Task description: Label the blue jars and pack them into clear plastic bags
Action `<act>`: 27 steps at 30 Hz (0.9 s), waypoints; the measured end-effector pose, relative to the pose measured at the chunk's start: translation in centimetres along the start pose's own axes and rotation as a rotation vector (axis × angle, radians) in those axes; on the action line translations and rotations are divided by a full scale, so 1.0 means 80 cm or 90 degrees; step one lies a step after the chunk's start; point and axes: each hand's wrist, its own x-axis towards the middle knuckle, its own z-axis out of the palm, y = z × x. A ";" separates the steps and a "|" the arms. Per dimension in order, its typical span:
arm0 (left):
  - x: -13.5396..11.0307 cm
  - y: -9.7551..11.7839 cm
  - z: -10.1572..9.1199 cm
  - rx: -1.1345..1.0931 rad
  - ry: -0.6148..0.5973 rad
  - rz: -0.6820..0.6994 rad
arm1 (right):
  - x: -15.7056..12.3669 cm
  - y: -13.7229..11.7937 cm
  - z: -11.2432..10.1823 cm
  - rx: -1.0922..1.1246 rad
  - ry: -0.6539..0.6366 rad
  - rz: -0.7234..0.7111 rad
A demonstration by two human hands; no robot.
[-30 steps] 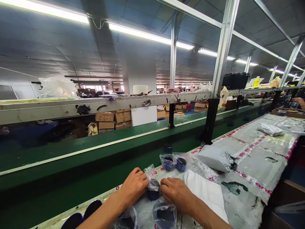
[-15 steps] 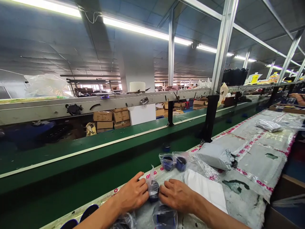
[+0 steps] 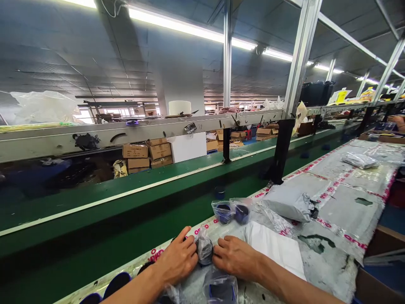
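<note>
My left hand point(image 3: 177, 259) and my right hand point(image 3: 234, 257) both pinch one small clear plastic bag point(image 3: 204, 248) that holds a dark round item, pressed down on the worktable point(image 3: 335, 202). The bag sits between my fingertips at the table's near edge. Another bagged dark item point(image 3: 220, 289) lies just below my right hand. Two more bagged dark blue items point(image 3: 233, 211) rest a little farther away.
A white sheet point(image 3: 275, 249) lies right of my right hand, with a grey poly mailer point(image 3: 289, 202) beyond it. A green conveyor belt point(image 3: 126, 198) runs along the table's far side under a metal rail. Dark blue pieces point(image 3: 109, 288) lie at bottom left. Cardboard boxes point(image 3: 147, 154) stand behind.
Both hands have stayed on the small bag, drawing closer and squeezing it flatter. The camera view has shifted slightly.
</note>
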 end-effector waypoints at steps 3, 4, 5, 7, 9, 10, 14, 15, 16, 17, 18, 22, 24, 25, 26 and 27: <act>0.004 0.000 0.005 -0.047 -0.046 -0.039 | 0.009 0.001 -0.004 0.063 -0.023 0.053; 0.005 -0.001 0.004 -0.068 -0.062 -0.062 | 0.012 0.002 -0.006 0.090 -0.029 0.075; 0.008 -0.003 0.002 -0.092 -0.076 -0.088 | 0.016 0.003 -0.009 0.121 -0.034 0.099; 0.015 -0.008 -0.005 -0.141 -0.098 -0.155 | 0.023 0.007 -0.014 0.191 -0.036 0.158; 0.024 -0.015 -0.011 -0.192 -0.107 -0.241 | 0.031 0.012 -0.019 0.259 -0.027 0.236; 0.030 -0.019 -0.014 -0.217 -0.106 -0.288 | 0.034 0.015 -0.021 0.287 -0.016 0.280; 0.052 -0.037 -0.023 -0.299 -0.091 -0.474 | 0.043 0.031 -0.033 0.331 0.061 0.468; 0.058 -0.041 -0.026 -0.315 -0.086 -0.510 | 0.043 0.036 -0.038 0.327 0.084 0.511; 0.063 -0.044 -0.030 -0.330 -0.082 -0.538 | 0.043 0.042 -0.045 0.321 0.106 0.549; 0.069 -0.047 -0.034 -0.344 -0.078 -0.556 | 0.042 0.048 -0.051 0.313 0.125 0.580; 0.074 -0.049 -0.038 -0.357 -0.075 -0.567 | 0.041 0.054 -0.058 0.304 0.142 0.605; 0.093 -0.047 -0.047 -0.376 -0.081 -0.591 | 0.036 0.068 -0.076 0.278 0.182 0.656; 0.100 -0.041 -0.045 -0.368 -0.086 -0.600 | 0.032 0.068 -0.077 0.270 0.193 0.668; 0.103 -0.037 -0.043 -0.364 -0.086 -0.603 | 0.029 0.068 -0.077 0.265 0.197 0.675; 0.105 -0.034 -0.042 -0.361 -0.084 -0.603 | 0.024 0.068 -0.076 0.259 0.202 0.684; 0.106 -0.032 -0.041 -0.361 -0.081 -0.601 | 0.017 0.068 -0.076 0.252 0.205 0.693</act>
